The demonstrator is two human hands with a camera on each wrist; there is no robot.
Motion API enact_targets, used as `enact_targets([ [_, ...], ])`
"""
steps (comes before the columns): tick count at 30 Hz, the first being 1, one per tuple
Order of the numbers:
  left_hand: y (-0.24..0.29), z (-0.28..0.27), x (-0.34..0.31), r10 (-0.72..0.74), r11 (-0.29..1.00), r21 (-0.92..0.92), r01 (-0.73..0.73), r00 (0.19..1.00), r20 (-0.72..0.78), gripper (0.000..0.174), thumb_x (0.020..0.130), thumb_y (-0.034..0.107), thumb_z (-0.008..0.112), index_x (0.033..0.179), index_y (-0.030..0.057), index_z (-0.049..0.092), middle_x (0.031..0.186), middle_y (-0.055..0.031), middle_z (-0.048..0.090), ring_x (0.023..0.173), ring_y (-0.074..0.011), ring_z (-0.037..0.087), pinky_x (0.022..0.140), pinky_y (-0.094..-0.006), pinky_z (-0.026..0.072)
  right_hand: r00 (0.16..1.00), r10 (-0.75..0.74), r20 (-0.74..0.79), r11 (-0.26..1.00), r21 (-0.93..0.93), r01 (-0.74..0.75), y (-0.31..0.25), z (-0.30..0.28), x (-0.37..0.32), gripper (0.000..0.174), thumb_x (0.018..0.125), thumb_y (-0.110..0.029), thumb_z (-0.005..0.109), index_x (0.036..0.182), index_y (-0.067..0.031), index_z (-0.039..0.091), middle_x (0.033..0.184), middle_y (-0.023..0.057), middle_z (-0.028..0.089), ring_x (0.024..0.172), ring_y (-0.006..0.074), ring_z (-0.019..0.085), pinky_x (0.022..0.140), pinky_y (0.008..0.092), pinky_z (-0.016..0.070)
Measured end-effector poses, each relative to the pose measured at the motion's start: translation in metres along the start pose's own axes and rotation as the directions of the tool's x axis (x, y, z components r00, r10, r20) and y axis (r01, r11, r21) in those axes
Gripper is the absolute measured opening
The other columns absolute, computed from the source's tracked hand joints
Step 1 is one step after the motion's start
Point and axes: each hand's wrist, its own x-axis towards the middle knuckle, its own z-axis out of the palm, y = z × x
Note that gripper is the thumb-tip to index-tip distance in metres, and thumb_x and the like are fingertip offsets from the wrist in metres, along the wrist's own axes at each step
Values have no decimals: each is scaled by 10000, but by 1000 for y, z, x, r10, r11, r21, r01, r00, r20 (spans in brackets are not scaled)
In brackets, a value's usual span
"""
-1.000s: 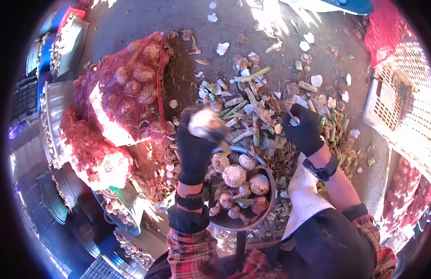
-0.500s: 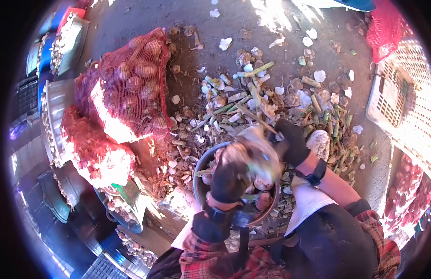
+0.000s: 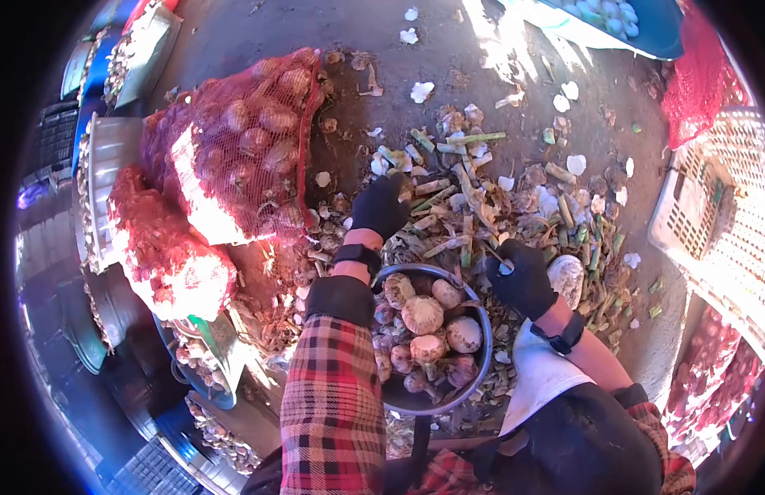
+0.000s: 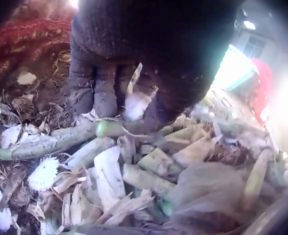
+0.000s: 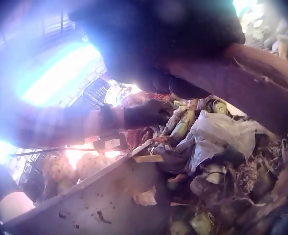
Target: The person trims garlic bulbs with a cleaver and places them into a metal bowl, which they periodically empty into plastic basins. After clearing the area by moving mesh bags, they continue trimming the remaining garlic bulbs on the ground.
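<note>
In the head view the black-gloved left hand (image 3: 382, 205) reaches down to a pile of cut stalks and peel (image 3: 469, 194). Its bent fingers close about a small pale garlic piece (image 4: 136, 105) in the left wrist view, beside a green stalk (image 4: 109, 129). The gloved right hand (image 3: 521, 279) grips a knife, whose broad blade (image 5: 241, 85) shows in the right wrist view. Between the forearms stands a round bowl (image 3: 484, 363) with several garlic bulbs (image 3: 422, 315) in it.
Red mesh sacks of bulbs (image 3: 250, 140) lie at the left. A white plastic crate (image 3: 671, 219) stands at the right, with a blue tub (image 3: 663, 37) behind. A pale oval object (image 3: 566, 279) lies right of the right hand. Peel scraps dot the floor.
From over the bowl, the left hand has moved up and left to the scrap pile, without the large bulb it held. The right hand stays near the bowl's upper right with the knife.
</note>
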Motion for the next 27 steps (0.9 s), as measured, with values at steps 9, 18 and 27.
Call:
enact_targets([
  [9,-29,-220,-130,-342,721,-685,108,914,-216,371,673,45,632,1030,44,532,930,-52,601,877,-136,571,772,-290,490,987,-101,-128,977,-202,74,-40,-25,-2,130,772,-140,625,735,-28,569,564,167,553,515,314,585,492,376,434],
  [18,-38,-433,-456,-533,797,-554,238,709,-461,426,789,148,576,1193,25,519,1059,-61,584,860,-118,549,698,-249,465,916,-382,122,727,-572,380,-132,-118,12,244,782,-297,665,750,-61,611,650,109,625,544,296,581,538,411,465],
  [27,-114,-351,-833,-811,463,-517,720,108,-575,361,727,184,710,1040,45,600,919,-34,639,811,-113,587,697,-269,484,704,-666,247,497,-557,665,-318,-100,-13,276,771,-275,658,728,-13,584,611,169,571,531,325,550,504,423,426],
])
